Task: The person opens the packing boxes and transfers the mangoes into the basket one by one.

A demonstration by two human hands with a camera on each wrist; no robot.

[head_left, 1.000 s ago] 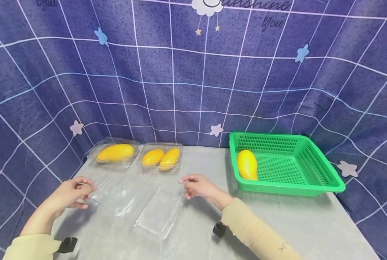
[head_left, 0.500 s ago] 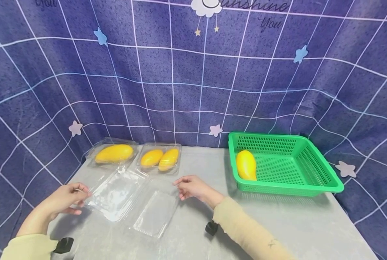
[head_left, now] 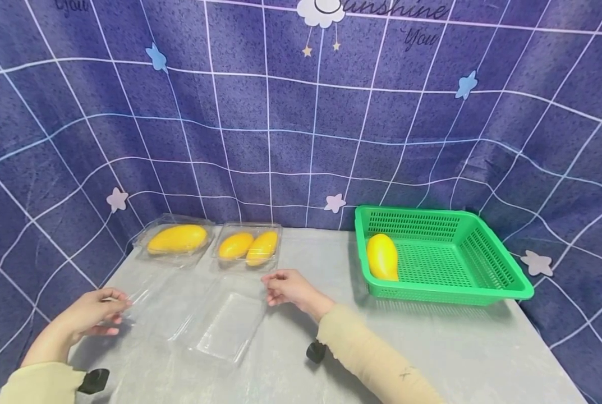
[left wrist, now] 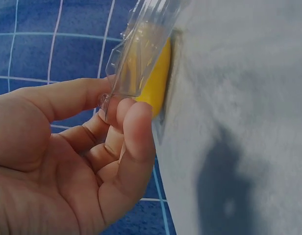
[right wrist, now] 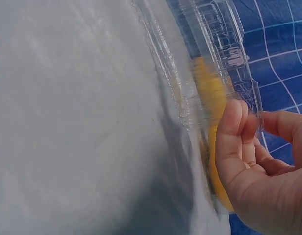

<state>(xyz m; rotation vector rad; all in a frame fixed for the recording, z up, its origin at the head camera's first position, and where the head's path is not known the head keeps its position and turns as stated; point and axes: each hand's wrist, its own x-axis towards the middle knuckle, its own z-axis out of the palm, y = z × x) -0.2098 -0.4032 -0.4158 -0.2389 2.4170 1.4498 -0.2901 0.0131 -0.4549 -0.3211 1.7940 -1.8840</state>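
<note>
Clear plastic container (head_left: 230, 325), pinched at opposite edges by 2 hands (head_left: 88, 314) (head_left: 293, 290); outline faint over grey table (head_left: 472, 348).

A: Background?
B: Blue-purple curtain (head_left: 290, 151), white and light-blue grid lines (head_left: 313, 133), filled the upper frame and ran down both sides.
A: Prints?
B: White cloud (head_left: 321, 17) sat top centre, two small stars (head_left: 307, 51) dangling below. Cursive "You" (head_left: 422, 37) was to its right. Blue star (head_left: 156, 56) upper left, another blue star (head_left: 466, 84) upper right. Pale stars (head_left: 334, 203) were mid-left, centre, lower right.
A: Surface?
B: Grey tabletop (head_left: 432, 348) spread across the bottom, curtain right behind.
</note>
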